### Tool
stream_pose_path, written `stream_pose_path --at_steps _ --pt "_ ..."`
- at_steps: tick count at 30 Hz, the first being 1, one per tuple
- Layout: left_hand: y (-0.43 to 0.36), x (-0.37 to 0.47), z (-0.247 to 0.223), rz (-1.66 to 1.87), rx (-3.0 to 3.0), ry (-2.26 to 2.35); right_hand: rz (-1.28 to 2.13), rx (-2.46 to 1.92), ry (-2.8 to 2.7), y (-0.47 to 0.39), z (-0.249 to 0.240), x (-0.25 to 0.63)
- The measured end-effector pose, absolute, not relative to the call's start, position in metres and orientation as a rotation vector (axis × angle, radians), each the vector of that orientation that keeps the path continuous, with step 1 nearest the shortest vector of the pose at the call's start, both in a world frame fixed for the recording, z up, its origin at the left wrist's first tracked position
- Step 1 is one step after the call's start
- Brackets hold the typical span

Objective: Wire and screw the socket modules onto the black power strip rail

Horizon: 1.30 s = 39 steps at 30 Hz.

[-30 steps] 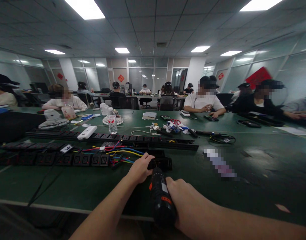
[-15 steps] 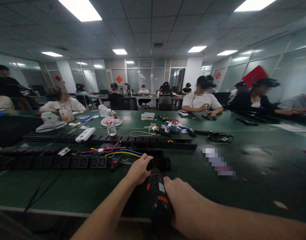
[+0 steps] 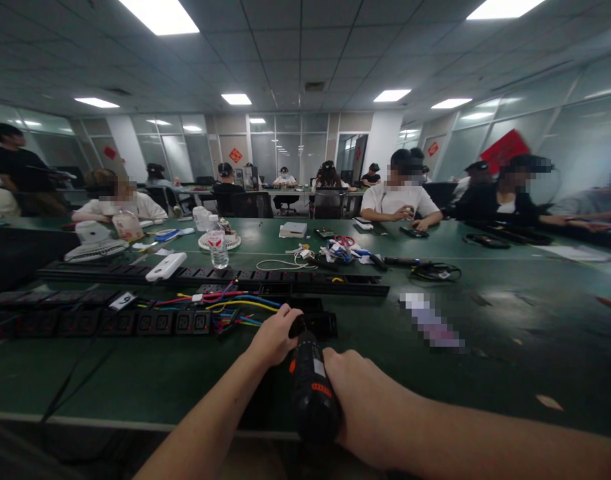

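Observation:
My right hand [image 3: 355, 393] is closed round a black and orange power screwdriver [image 3: 314, 390], whose tip points away from me at the end of a black socket strip [image 3: 175, 323]. Beside that tip, my left hand [image 3: 276, 335] has its fingers closed at the strip's black end housing [image 3: 328, 325]; what lies between the fingertips is hidden. Red, blue, yellow and green wires [image 3: 250, 303] run from the sockets toward this end. A white label [image 3: 122, 301] hangs on the strip.
Behind lies another long black strip [image 3: 355, 287] with a white power strip [image 3: 166, 266] on it. A water bottle [image 3: 218, 247], red scissors [image 3: 344, 241], a black cable [image 3: 435, 271] and a white cable are on the green table [image 3: 185, 387]. Several people sit beyond.
The whole view has shifted slightly, with things appearing a little further left and up. Both hands and the screwdriver keep their places at the strip's end.

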<state>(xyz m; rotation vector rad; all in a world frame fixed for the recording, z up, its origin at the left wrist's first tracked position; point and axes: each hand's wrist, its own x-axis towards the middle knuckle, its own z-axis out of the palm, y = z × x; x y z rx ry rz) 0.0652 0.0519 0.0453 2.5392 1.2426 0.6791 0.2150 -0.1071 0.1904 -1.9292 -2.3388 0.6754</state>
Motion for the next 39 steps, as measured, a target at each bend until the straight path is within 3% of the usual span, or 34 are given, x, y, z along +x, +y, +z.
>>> stream_pose_path --at_steps 39 --pt "0.0533 0.0654 0.0439 0.694 2.534 1.235 0.692 -1.887 -2.338 -0.1076 0.1917 0.2177"
